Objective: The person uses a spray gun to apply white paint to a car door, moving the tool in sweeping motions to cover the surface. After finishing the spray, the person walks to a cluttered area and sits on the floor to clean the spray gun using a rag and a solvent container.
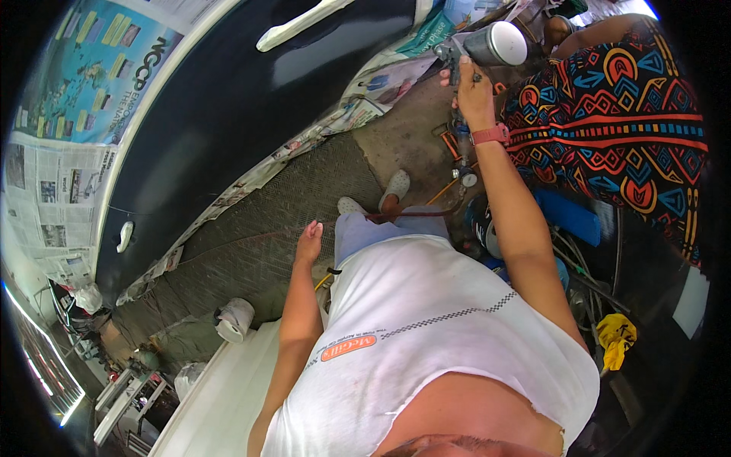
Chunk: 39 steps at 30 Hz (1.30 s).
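Observation:
My right hand (474,95), stretched out at the upper right, grips a paint spray gun (451,57). The gun has a grey cup (493,44) with a pale round end, tipped sideways. Its trigger is mostly hidden by my fingers. My left hand (308,242) hangs near my left hip, its fingers curled in with nothing visible in them. Across the upper left stretches a glossy black car side panel (221,99), bordered by masking newspaper (57,186). Two white handle-shaped pieces, one long (301,24) and one small (126,236), show on it. Neither hand touches the panel.
A patterned cloth (609,114) covers something close beside my right arm. Below the gun are a round gauge (468,180) and a hose (442,194). A white bucket (234,318) stands at lower left, near a metal stand (129,400). A yellow cloth (616,339) hangs at right.

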Available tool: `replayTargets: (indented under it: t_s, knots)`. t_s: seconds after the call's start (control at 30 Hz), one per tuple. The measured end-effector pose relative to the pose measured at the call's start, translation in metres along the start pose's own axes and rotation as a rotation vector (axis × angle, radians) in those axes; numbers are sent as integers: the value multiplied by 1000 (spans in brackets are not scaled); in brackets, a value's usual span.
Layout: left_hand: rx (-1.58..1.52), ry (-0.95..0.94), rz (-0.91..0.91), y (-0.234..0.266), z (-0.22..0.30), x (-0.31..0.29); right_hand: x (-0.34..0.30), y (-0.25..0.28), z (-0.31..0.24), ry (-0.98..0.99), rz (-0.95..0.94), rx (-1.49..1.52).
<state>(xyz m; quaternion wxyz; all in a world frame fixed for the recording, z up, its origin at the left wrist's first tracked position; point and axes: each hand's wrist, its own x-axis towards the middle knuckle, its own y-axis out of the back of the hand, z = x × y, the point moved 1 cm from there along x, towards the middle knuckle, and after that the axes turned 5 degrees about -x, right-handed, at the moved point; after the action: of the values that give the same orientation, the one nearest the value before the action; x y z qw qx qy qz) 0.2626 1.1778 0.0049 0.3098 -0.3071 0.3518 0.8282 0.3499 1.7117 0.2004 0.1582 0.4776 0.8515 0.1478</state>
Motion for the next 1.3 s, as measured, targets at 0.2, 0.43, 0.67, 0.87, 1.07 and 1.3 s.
replayTargets:
  t_s: [0.2, 0.43, 0.67, 0.87, 1.07, 1.3]
  knots:
    - [22, 69, -9, -6, -36, 0, -23, -30, -16, 7, -78, 80]
    - [64, 207, -55, -9, -100, -34, -68, -90, -44, 65, -233, 50]
    - [-25, 268, -13, -12, -108, -43, -91, -144, -45, 304, -329, 40]
    - [-157, 124, 51, -16, -113, -20, -89, -139, -36, 112, -326, 64]
    - [-133, 92, -2, -3, -106, -10, -53, -92, -5, -41, -130, 23]
    - [-65, 203, -47, 17, -109, -24, -56, -80, -6, 2, 43, -9]
